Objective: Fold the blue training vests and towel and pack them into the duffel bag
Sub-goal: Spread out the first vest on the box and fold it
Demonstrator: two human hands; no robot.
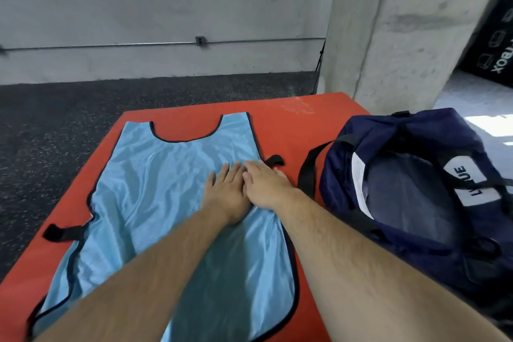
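On the mat (pixel 291 125), left hand (pixel 226 194) and right hand (pixel 265 183) press the vest (pixel 144 175), fingers (pixel 224 172) straight.

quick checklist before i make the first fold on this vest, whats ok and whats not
1. Training vest spread flat on the orange mat: ok, only light wrinkles.
2. Left hand and right hand flat on the vest, fingers straight, side by side: ok.
3. Black side straps tucked in: not ok. The left strap and right strap stick out onto the mat.
4. Duffel bag open and close by: ok. Its mouth gapes, right of the vest.
5. Room inside the bag: cannot tell, the interior is dark.
6. Towel and other vests ready: cannot tell, none in view.
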